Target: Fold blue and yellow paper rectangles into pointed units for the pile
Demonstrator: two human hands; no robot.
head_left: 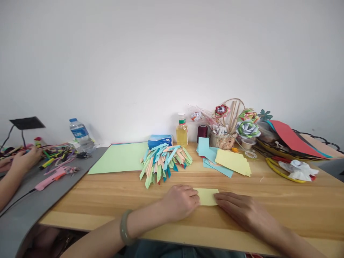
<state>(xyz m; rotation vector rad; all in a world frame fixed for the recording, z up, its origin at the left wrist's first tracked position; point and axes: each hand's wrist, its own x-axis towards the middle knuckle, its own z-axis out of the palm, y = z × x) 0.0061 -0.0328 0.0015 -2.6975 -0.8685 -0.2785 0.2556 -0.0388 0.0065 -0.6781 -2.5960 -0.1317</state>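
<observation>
A small rectangle of yellow paper [207, 197] lies on the wooden tabletop close to me. My left hand [182, 201], with a bangle on its wrist, has its fingers curled over the paper's left end. At the opposite end my right hand [240, 209] rests with straight fingers laid flat against the edge; its thumb is mostly hidden. Just beyond, a heap of folded paper strips [163, 163] in green, blue and peach is piled up. Loose yellow sheets [232, 162] and blue sheets [212, 154] overlap behind my right hand.
Green sheets [120, 157], a blue packet [160, 140], an oil-coloured bottle [182, 132] and a tub of paper flowers [223, 140] line the wall. Yellow-handled tool [282, 172] lies right. On the grey table are a pink glue gun [55, 178], water bottle [80, 134] and another person's hand [27, 157].
</observation>
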